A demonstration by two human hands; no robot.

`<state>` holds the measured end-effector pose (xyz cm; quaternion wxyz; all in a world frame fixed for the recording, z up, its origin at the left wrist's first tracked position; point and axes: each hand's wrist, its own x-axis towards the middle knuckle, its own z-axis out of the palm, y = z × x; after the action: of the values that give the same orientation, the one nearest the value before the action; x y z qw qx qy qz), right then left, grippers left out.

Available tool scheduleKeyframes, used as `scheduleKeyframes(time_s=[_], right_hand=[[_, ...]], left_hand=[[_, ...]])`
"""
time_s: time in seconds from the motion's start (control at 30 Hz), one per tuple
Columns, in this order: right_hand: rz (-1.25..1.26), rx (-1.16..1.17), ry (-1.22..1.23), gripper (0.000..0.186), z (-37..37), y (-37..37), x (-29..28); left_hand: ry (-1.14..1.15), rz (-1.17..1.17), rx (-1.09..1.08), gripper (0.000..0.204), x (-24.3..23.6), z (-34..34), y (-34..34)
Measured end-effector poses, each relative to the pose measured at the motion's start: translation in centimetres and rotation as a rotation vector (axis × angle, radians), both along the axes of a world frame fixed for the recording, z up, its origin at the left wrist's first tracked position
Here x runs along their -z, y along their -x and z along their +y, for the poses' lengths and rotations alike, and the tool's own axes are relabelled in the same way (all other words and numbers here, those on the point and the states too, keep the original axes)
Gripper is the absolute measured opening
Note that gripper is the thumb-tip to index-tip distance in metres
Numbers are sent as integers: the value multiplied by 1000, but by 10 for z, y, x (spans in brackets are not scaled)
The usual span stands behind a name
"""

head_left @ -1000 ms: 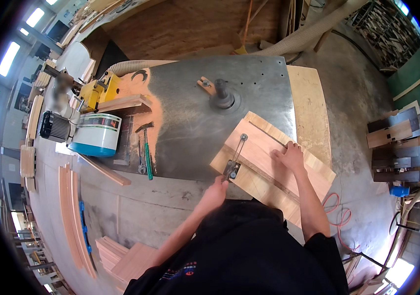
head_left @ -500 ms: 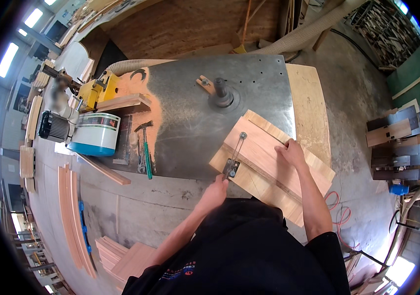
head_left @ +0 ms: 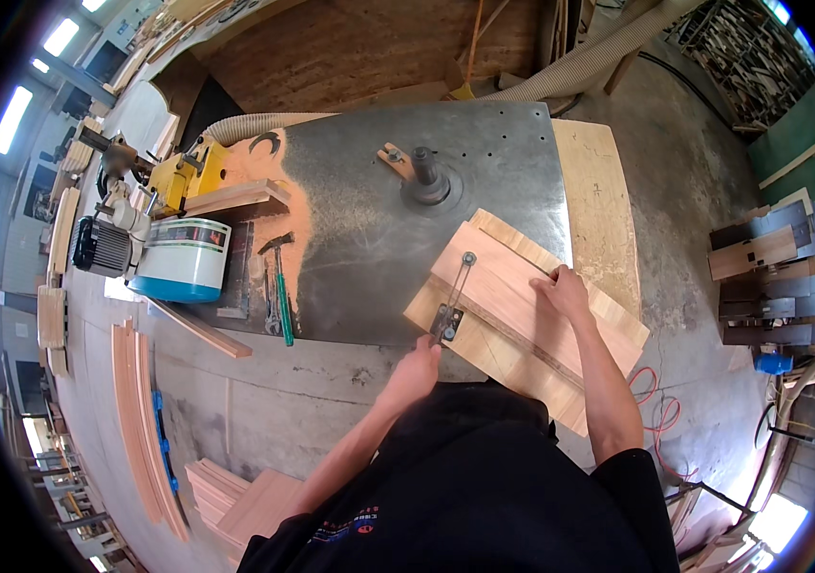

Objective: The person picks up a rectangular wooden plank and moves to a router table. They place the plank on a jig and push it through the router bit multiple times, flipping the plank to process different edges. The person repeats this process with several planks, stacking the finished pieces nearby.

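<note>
On the right of the grey metal machine table (head_left: 350, 267) lies a wooden base board (head_left: 613, 344) with a pinkish board (head_left: 493, 286) on it, held under a metal toggle clamp (head_left: 447, 325). My left hand (head_left: 417, 368) is closed on the clamp's handle at the near corner. My right hand (head_left: 568, 301) rests on the pinkish board, fingers curled at its far edge. A dark spindle (head_left: 429, 177) with a wooden block (head_left: 394, 159) beside it rises behind. A hammer (head_left: 280, 267) and a green-handled tool (head_left: 284, 310) lie in sawdust to the left.
A yellow feeder unit (head_left: 178, 181) with motor (head_left: 102, 246) stands at left. Hoses (head_left: 589, 67) run behind, a pale side board (head_left: 598, 191) borders the table, stacked planks (head_left: 135, 420) lie lower left, a rack of panels (head_left: 770, 277) stands right, a red cord (head_left: 665, 420) lies on the floor.
The camera view has shifted slightly, so table and boards sit a little higher and more to the left in the picture. My hands keep the same holds on the clamp and board.
</note>
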<state>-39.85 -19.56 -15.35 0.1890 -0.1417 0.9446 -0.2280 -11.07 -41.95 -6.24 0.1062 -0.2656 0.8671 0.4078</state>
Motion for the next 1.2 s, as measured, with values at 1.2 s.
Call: scheduleKeyframes(time_s=[1.2], right_hand=[[454, -165, -50, 57, -77, -72, -4]], left_hand=[[177, -142, -140, 53, 42, -43, 30]])
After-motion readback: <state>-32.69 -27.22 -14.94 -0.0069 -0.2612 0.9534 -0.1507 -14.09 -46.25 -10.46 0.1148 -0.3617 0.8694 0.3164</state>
